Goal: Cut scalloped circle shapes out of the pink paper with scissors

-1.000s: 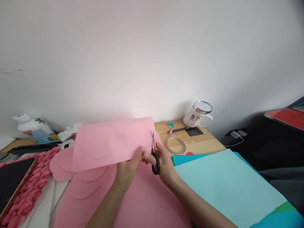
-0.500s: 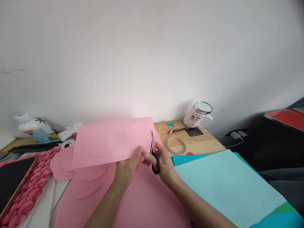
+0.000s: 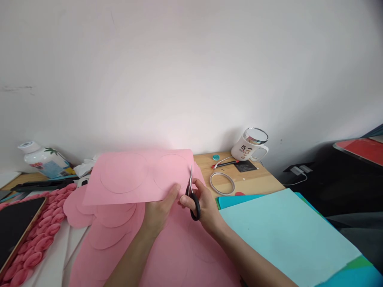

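My left hand (image 3: 160,211) pinches the lower right part of a pink paper sheet (image 3: 151,191), thumb in front and fingers behind. Two large circles are drawn in pencil on that sheet. In my right hand (image 3: 205,205) is a pair of scissors (image 3: 195,203) with black handles. Its blades point upward at the sheet's right edge, nearly closed; I cannot tell whether they bite into the paper. Below my hands lies more pink paper (image 3: 167,255) with pencilled circles. Several cut pink circles (image 3: 109,235) overlap on the left.
At right lies a stack of light blue paper (image 3: 287,235). Behind it are a roll of tape (image 3: 222,183), a red and black pen (image 3: 226,164) and a white mug (image 3: 247,149). On the left are a phone (image 3: 19,227), a pink braided mat (image 3: 44,235) and a white bottle (image 3: 44,161).
The pink sheet has tilted a little, its lower left corner shifting left and up. The scissors have moved slightly left with my right hand. My left hand keeps its hold.
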### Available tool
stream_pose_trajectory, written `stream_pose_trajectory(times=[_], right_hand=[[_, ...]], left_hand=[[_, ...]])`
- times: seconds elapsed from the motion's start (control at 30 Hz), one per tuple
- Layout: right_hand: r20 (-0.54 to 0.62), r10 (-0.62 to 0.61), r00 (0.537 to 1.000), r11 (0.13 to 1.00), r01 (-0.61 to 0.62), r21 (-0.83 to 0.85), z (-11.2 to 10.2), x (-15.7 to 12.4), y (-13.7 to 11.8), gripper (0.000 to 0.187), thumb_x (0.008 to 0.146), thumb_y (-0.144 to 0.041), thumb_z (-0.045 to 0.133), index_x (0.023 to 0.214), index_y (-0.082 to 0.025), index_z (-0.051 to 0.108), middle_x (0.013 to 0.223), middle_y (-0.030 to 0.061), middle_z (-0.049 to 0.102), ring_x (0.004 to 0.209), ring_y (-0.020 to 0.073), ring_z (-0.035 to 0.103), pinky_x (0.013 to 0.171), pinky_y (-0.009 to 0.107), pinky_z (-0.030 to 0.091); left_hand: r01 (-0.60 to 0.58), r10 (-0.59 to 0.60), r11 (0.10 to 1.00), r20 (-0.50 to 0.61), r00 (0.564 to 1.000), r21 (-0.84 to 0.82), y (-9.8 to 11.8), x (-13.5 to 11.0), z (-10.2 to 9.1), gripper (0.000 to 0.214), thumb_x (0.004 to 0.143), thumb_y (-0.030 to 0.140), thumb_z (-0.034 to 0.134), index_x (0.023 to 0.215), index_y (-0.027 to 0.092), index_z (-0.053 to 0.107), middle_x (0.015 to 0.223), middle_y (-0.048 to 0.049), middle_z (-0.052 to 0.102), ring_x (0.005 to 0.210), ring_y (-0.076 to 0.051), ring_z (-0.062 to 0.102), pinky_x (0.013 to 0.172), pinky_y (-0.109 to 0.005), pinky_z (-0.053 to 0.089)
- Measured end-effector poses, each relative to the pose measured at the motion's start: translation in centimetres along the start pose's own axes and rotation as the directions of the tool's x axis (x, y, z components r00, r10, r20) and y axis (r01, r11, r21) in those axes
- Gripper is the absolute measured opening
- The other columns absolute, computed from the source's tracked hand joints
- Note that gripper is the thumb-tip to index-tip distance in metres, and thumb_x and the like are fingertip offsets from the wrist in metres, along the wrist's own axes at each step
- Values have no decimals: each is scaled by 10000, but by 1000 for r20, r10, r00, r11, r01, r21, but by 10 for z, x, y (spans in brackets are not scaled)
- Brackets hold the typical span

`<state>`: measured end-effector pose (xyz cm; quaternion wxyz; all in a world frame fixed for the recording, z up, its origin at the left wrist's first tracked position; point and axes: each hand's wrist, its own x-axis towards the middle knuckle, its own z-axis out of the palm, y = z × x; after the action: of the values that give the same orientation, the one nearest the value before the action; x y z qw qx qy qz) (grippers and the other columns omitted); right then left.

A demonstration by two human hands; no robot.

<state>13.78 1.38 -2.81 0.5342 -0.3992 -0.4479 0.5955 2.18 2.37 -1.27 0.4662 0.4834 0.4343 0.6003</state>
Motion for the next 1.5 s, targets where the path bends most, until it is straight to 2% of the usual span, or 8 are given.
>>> stream_pose_trajectory(times=[0.13,0.33,0.47,0.57,0.7,0.97,1.17,1.5], right_hand=[[54,-30,998,995,24,95,-3,2,1,547,549,-329,800,947,-213,444,629,-51,518,566,107,425,509,219,318],[87,-45,995,992,34,124,-5,3,5,552,560,-327,802,972,-221,449,678,-31,530,557,104,396,488,217,286],[89,-50,995,993,40,111,-6,2,6,538,582,-340,790,977,-210,449,671,-34,520,560,100,396,490,216,277],[85,-38,996,996,31,86,-5,1,4,542,579,-371,785,969,-203,448,652,-41,514,543,95,389,484,216,272],[71,-24,997,999,21,40,-4,1,-1,544,572,-424,770,943,-198,443,604,-54,503,530,99,396,502,230,301],[47,-18,999,1000,19,-13,-3,1,-2,505,590,-443,738,913,-202,433,592,-43,530,554,128,461,499,242,326],[47,-24,999,1000,25,-16,-4,1,-2,468,615,-389,730,916,-200,425,579,-55,514,550,124,475,516,248,350],[36,-15,999,1000,15,-17,-3,0,-2,464,602,-399,723,899,-205,424,549,-62,514,517,124,484,492,245,356]], left_hand=[[-45,51,990,-43,998,134,-5,1,-5,329,659,290,690,953,168,607,862,-47,652,905,-227,599,844,-362,472],[-38,36,992,17,999,121,-3,1,-7,402,686,306,674,1054,169,584,874,-52,650,916,-233,592,867,-386,464],[-39,38,989,6,999,142,-2,1,-7,321,670,305,679,946,151,623,813,-49,647,909,-231,587,875,-389,455],[-39,39,990,2,999,136,2,1,-5,133,665,296,667,686,172,624,637,-16,617,818,-218,597,812,-360,480],[-51,39,993,114,993,103,11,0,0,284,708,260,601,447,208,503,454,18,535,586,-171,571,690,-319,498],[-15,8,998,114,993,61,16,-1,1,260,698,227,598,459,205,500,457,26,524,512,-146,544,575,-276,496],[3,-5,998,31,1000,63,13,1,-2,134,656,224,652,578,202,545,537,32,546,529,-142,554,534,-263,505],[12,-13,1000,75,997,20,15,1,-1,170,666,217,636,532,206,532,471,37,524,453,-133,529,442,-261,494]])
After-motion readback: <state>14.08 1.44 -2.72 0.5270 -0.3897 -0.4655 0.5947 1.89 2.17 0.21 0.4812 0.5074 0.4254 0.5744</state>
